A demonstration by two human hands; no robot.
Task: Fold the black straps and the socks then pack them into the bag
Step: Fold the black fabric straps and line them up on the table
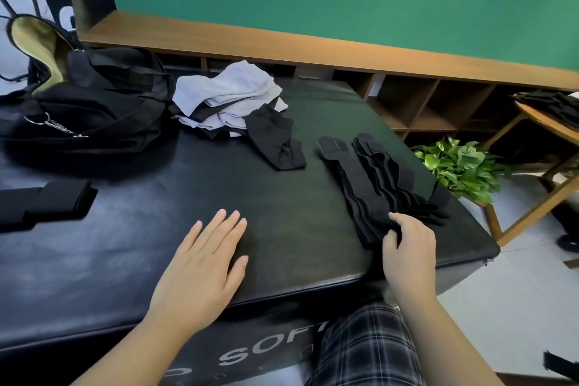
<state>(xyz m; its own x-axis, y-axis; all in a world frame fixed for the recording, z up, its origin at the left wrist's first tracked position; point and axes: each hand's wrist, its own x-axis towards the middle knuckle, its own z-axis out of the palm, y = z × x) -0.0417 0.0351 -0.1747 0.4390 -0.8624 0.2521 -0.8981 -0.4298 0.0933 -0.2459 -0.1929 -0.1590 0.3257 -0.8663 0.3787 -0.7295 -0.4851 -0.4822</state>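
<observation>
A pile of several black straps [379, 178] lies on the right side of the black padded table [282, 213]. My right hand [410, 247] pinches the near end of that pile with thumb and curled fingers. My left hand [203, 263] lies flat on the table, fingers straight, holding nothing. A heap of pale grey socks [225, 94] with a black sock [275, 141] in front of it sits at the table's middle back. The open black bag [84, 110] stands at the far left. A folded black strap [47, 204] lies at the left edge.
A wooden shelf unit [407, 97] runs under the green wall behind the table. A potted green plant [460, 166] stands on the floor to the right, beside a wooden side table [545, 125] bearing dark cloth. The table's near edge is at my knees.
</observation>
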